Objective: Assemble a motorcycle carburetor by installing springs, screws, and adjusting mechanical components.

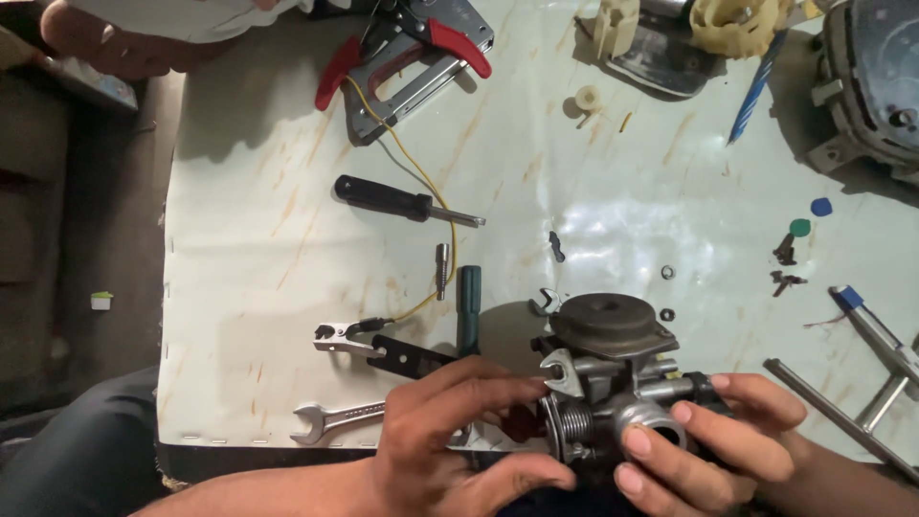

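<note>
A grey metal carburettor (605, 356) with a round dark cap on top sits at the near edge of the pale table (593, 191). My left hand (450, 436) grips its left side by the coiled spring, with a small open-ended spanner (558, 371) at the fingertips against the body. My right hand (713, 436) holds the right side, fingers wrapped over the round bore. Both hands steady the part between them.
Near my left hand lie a combination spanner (335, 418), pliers (369, 345), a green-handled driver (469, 306) and a black-handled screwdriver (402, 201). A red-handled clamp (407, 57) lies far. Small screws and washers (785, 268) scatter right, beside metal rods (852, 412).
</note>
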